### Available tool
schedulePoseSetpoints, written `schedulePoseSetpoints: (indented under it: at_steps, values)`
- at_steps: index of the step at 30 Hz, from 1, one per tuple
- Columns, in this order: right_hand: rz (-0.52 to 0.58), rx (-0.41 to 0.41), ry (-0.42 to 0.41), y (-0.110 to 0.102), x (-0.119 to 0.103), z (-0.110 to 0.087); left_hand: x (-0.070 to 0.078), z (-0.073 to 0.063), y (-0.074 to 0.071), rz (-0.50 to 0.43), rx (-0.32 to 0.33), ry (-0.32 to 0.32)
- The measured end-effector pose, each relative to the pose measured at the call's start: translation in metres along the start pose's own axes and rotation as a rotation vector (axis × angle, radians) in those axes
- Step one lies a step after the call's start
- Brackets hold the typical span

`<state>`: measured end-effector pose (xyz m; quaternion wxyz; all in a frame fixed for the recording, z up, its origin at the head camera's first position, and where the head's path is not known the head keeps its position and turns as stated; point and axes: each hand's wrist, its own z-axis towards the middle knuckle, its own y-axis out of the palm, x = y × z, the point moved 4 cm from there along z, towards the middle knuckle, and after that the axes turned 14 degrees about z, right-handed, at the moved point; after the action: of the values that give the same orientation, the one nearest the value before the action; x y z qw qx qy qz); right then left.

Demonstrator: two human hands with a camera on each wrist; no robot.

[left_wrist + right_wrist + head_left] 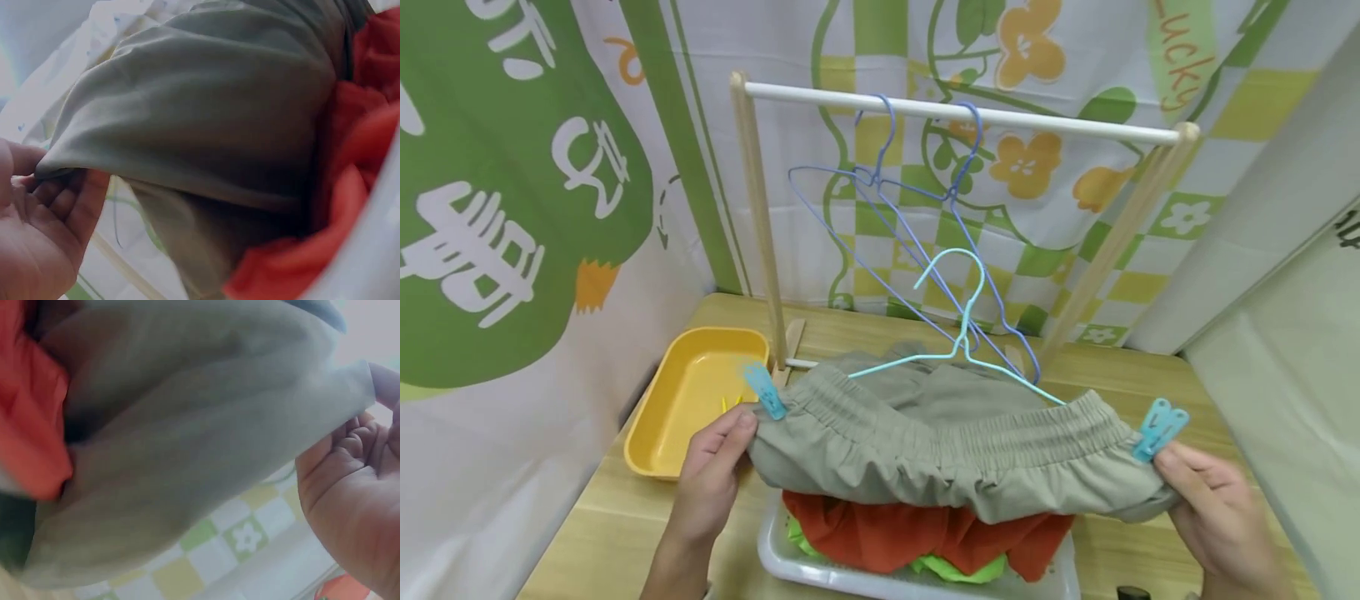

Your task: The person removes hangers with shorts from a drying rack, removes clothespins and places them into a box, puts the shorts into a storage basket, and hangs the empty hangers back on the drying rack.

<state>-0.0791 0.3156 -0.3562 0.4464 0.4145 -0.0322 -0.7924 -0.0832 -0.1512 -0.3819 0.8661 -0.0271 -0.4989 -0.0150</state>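
A grey-green pair of elastic-waisted pants [955, 450] is stretched sideways between both hands. My left hand [711, 467] pinches its left edge just below a blue clothespin [765, 390]. At the opposite edge my right hand [1213, 500] pinches the cloth beside a second blue clothespin [1159, 429]. A light-blue hanger [964, 321] rises from the waistband, its hook free of the rail; its lower part is hidden by the cloth. In the left wrist view, thumb and fingers of the left hand [47, 219] hold the fabric's corner; the right hand [356, 481] does likewise in its own view.
Behind stands a wooden rack with a white rail [962, 110], carrying two purple hangers [880, 187]. A yellow basin [658, 408] with small yellow pieces is at the left. Beneath the pants, a white basket [805, 575] holds red cloth [917, 533] and bright green cloth [962, 571].
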Motion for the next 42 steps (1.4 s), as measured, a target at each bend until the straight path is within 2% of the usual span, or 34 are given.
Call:
schedulePoseSetpoints:
  at_steps: [2,8,10,13,16,19,23,26,30,34,37,40,42]
  values:
    - [-0.112,0.048,0.051,-0.007,0.001,-0.008,-0.008,-0.002,0.0,0.045,-0.047,-0.018]
    - [-0.653,0.285,0.344,-0.015,-0.002,-0.029,-0.026,-0.007,-0.002,0.258,-0.19,-0.069]
    - [-0.792,0.311,0.411,-0.017,-0.002,-0.034,-0.03,-0.008,-0.003,0.298,-0.237,-0.066]
    - [-0.916,0.288,0.411,-0.021,0.001,-0.037,-0.033,-0.01,-0.004,0.295,-0.288,-0.063]
    - [-0.937,0.276,0.365,-0.025,0.005,-0.04,-0.036,-0.011,-0.005,0.278,-0.306,-0.079]
    - [-0.93,0.286,0.345,-0.027,0.009,-0.042,-0.036,-0.011,-0.005,0.259,-0.284,-0.067]
    - [-0.971,0.278,0.411,-0.027,0.01,-0.043,-0.034,-0.011,-0.006,0.278,-0.219,-0.062]
    - [-0.998,0.248,0.469,-0.024,0.008,-0.043,-0.031,-0.012,-0.007,0.32,-0.177,-0.092]
    - [-0.986,0.252,0.478,-0.022,0.007,-0.043,-0.026,-0.012,-0.008,0.347,-0.119,-0.103]
    - [-0.967,0.304,0.429,-0.025,0.008,-0.045,-0.022,-0.011,-0.006,0.296,-0.056,-0.043]
    - [-0.972,0.315,0.405,-0.025,0.008,-0.045,-0.022,-0.009,-0.005,0.217,-0.014,0.014]
    - [-0.989,0.322,0.385,-0.023,0.008,-0.045,-0.021,-0.007,-0.004,0.16,0.007,0.027]
    - [-1.0,0.338,0.366,-0.022,0.008,-0.045,-0.021,-0.006,-0.003,0.131,0.015,0.012]
